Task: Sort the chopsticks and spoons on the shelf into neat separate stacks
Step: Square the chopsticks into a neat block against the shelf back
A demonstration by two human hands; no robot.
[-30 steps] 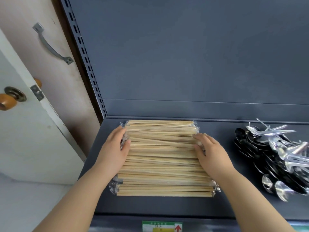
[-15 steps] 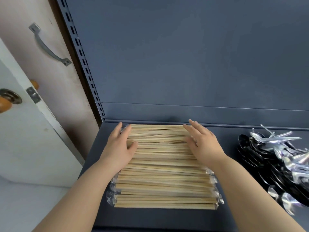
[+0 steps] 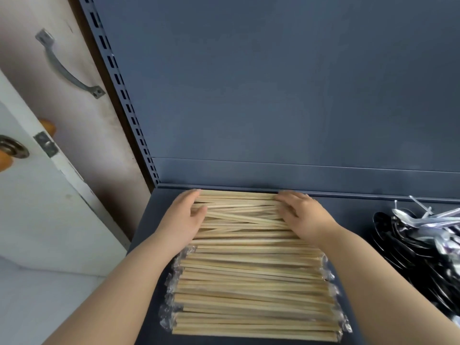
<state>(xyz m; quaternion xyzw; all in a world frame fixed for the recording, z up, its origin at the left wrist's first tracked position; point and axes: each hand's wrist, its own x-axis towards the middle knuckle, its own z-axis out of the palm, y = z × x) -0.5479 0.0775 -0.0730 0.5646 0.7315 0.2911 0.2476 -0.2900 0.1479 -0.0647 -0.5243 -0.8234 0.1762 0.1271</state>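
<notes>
A wide stack of pale wooden chopsticks (image 3: 251, 277) in clear plastic wrap lies crosswise on the dark blue shelf (image 3: 348, 215). A few sticks near the back lie slightly crossed. My left hand (image 3: 185, 219) rests on the stack's far left end with fingers extended toward the back edge. On the far right end lies my right hand (image 3: 302, 212), its fingers also straight and pressing on the sticks. A heap of shiny metal spoons (image 3: 423, 235) sits at the shelf's right side, apart from both hands.
The shelf's blue back panel (image 3: 273, 83) rises right behind the chopsticks. A slotted upright (image 3: 124, 95) runs along the left. Left of the shelf stand a white door (image 3: 37, 220) with an orange knob and a wall with a metal handle (image 3: 67, 66).
Both hands have slid from the middle of the chopstick stack to its far end by the back panel. The view has tilted, so the stack now reaches lower in the frame.
</notes>
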